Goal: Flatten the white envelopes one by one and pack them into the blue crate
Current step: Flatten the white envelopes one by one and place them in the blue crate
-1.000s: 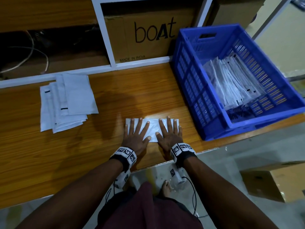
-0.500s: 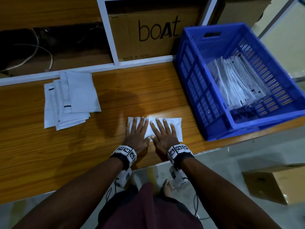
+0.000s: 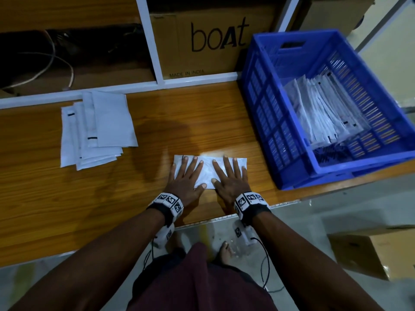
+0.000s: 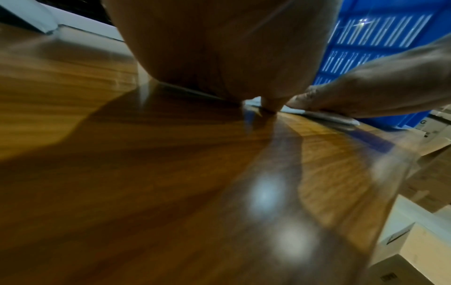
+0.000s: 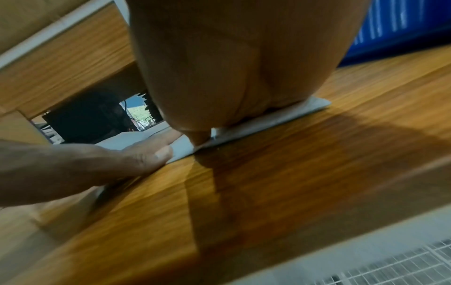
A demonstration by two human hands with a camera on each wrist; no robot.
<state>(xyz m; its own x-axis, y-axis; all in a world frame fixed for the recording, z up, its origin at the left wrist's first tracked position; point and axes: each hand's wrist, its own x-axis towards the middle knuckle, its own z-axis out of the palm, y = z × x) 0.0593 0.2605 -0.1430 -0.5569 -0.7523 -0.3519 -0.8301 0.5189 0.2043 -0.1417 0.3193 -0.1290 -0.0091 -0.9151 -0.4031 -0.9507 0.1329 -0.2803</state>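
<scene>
A white envelope (image 3: pixel 207 170) lies flat on the wooden table (image 3: pixel 67 198) near its front edge. My left hand (image 3: pixel 187 176) and my right hand (image 3: pixel 229 176) both press on it with straight, spread fingers, palms down, thumbs close together. In the right wrist view the envelope (image 5: pixel 268 119) shows as a thin sheet under my palm, with the left hand's thumb (image 5: pixel 146 154) on its corner. A stack of white envelopes (image 3: pixel 96 129) lies to the left. The blue crate (image 3: pixel 292 153) stands to the right and holds several packed envelopes (image 3: pixel 321 113).
A brown "boAt" cardboard box (image 3: pixel 213 41) sits in the white-framed shelf behind the table. Loose cables (image 3: pixel 45 70) lie in the dark shelf bay at the left. Another cardboard box (image 3: pixel 370 250) stands on the floor at the lower right.
The hands drew together toward the envelope's middle half a second ago and have now spread slightly apart again along it. The envelope stays in place.
</scene>
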